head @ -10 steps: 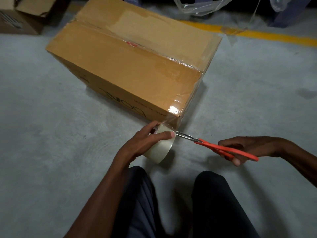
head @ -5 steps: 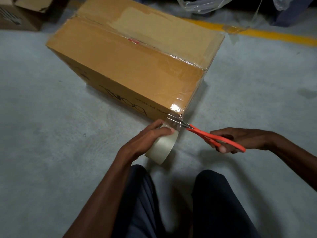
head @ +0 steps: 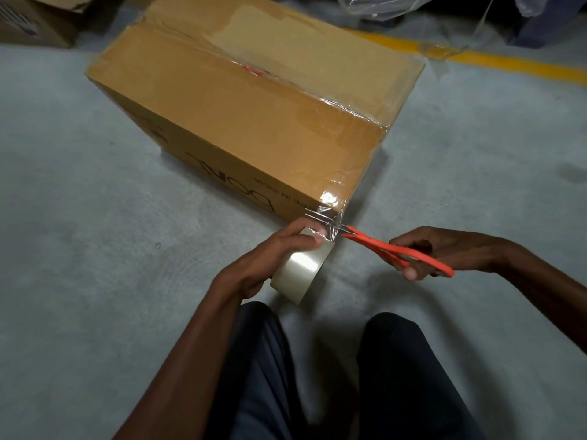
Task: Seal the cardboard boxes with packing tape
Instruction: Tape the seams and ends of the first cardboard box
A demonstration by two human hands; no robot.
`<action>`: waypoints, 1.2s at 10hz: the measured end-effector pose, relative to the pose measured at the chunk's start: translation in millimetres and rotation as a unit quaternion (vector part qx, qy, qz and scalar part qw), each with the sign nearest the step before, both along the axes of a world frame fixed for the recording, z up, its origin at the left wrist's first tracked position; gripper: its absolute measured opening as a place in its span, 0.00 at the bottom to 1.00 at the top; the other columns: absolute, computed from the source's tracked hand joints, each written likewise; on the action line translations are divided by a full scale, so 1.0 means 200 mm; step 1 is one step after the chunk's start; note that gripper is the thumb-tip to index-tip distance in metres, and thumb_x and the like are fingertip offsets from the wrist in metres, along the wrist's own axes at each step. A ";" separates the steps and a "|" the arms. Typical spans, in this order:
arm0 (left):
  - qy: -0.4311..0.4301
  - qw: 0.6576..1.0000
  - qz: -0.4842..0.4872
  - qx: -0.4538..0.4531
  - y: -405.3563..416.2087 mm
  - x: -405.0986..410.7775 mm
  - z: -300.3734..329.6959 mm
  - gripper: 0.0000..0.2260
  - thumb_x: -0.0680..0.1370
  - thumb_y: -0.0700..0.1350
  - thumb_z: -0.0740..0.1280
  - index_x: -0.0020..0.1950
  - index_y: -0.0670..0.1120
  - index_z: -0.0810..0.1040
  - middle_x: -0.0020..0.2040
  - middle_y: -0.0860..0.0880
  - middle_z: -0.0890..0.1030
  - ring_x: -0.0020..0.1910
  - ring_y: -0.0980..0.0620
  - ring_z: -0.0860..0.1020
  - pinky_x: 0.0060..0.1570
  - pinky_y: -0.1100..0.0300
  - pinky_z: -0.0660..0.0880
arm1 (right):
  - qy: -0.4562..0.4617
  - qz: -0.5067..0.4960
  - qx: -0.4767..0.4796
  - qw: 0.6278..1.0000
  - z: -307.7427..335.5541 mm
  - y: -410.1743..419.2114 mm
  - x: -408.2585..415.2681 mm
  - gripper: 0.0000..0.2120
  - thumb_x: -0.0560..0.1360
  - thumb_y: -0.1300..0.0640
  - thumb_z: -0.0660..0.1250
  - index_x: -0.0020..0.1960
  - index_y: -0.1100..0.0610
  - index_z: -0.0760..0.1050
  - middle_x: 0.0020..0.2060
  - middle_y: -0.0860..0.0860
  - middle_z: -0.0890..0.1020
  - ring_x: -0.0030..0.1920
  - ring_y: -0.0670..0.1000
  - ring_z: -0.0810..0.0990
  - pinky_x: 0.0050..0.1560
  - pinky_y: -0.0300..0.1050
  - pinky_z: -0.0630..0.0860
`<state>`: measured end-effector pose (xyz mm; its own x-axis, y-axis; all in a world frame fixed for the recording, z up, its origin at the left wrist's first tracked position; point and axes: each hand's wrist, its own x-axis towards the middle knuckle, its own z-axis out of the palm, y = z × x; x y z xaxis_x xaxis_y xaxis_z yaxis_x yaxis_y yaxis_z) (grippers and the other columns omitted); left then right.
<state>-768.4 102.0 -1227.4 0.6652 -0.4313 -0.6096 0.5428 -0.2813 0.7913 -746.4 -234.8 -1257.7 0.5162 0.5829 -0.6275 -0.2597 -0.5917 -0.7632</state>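
While the left hand (head: 273, 252) grips the tape roll (head: 301, 274) just off the box's near corner, fingers curled over its top, the right hand (head: 444, 252) is wrapped round the orange handles of the scissors (head: 390, 249), blades at the short stretch of tape (head: 327, 222) running from roll to corner.

Risks, as judgement:
- Left fingertips (head: 319, 238) sit right beside the blades; a nick is possible if the cut runs toward the roll.
- The tape at the cut looks bunched and wrinkled, so the blades may chew or fold it instead of shearing, leaving a ragged end.
- If tension drops, the loose end could flop back onto the roll or stick to itself, making the start hard to find.
- The tail on the corner may not be pressed down and could lift after the cut.

The cardboard box (head: 254, 122) lies on the floor ahead of the knees, top seam already taped, with shiny tape wrapping the near right corner. Print on its near side reads upside down.

Surface: grey concrete floor (head: 95, 249), rough, dim light. A yellow painted line (head: 508, 63) runs behind the box. Another cardboard box (head: 35, 27) sits at far left, flap up. Clear plastic sheeting (head: 381, 7) lies bunched at the top edge. The person sits or squats, dark trousers (head: 397, 376) at the bottom.
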 end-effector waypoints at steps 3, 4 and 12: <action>0.013 0.999 0.023 -0.026 0.00 -0.01 -0.01 0.12 0.73 0.54 0.67 0.55 0.56 0.81 0.50 0.60 0.82 0.55 0.50 0.75 0.50 0.51 0.66 | 0.006 -0.005 0.047 0.999 0.07 0.05 0.00 0.19 0.65 0.43 0.83 0.35 0.54 0.76 0.26 0.59 0.70 0.29 0.54 0.68 0.34 0.41 0.70; 0.022 0.999 0.032 -0.033 0.00 -0.02 -0.02 0.12 0.73 0.53 0.68 0.55 0.55 0.81 0.51 0.57 0.82 0.56 0.50 0.75 0.56 0.49 0.65 | 0.009 -0.015 0.041 0.999 0.04 0.07 -0.02 0.16 0.66 0.51 0.84 0.35 0.55 0.78 0.26 0.59 0.70 0.30 0.55 0.67 0.35 0.42 0.71; -0.209 0.976 0.061 -0.004 0.19 0.10 0.15 0.17 0.71 0.53 0.71 0.60 0.55 0.82 0.76 0.64 0.65 0.66 0.62 0.75 0.57 0.56 0.73 | -0.376 -0.109 -0.239 0.889 -0.23 0.10 0.06 0.05 0.75 0.59 0.73 0.40 0.54 0.83 0.35 0.51 0.85 0.37 0.51 0.85 0.43 0.46 0.79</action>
